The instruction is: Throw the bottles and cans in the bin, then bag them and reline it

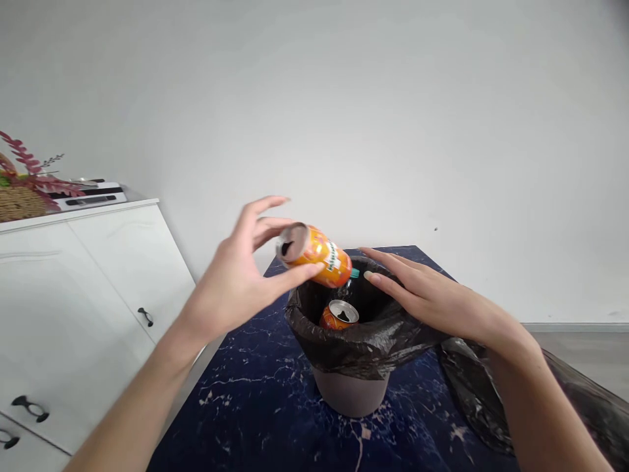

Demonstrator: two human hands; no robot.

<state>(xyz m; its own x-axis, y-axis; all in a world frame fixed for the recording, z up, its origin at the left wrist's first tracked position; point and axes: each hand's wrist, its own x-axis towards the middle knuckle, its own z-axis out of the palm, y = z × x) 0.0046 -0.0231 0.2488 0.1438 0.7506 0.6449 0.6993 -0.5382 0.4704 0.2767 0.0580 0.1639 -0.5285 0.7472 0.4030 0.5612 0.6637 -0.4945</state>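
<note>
My left hand [246, 275] grips an orange drink can [322, 257] between thumb and fingers, tilted with its opened top toward the left. The can is over the left part of a grey trash bin [351, 393] lined with a black plastic bag [363, 351]. Inside the bin stands another opened orange can [339, 316]. Behind it shows the teal cap [354, 273] of a clear bottle, mostly hidden. My right hand [417, 282] hovers over or rests on the bin's right rim, fingers stretched out and holding nothing; whether it touches the bag I cannot tell.
The bin stands on a dark blue marble-patterned table [246, 393]. More black plastic [474, 387] spreads over the table's right side, partly under my right forearm. To the left is a white cabinet [88, 288] with a woven basket [19, 202] and reddish plant on top. A pale wall rises behind.
</note>
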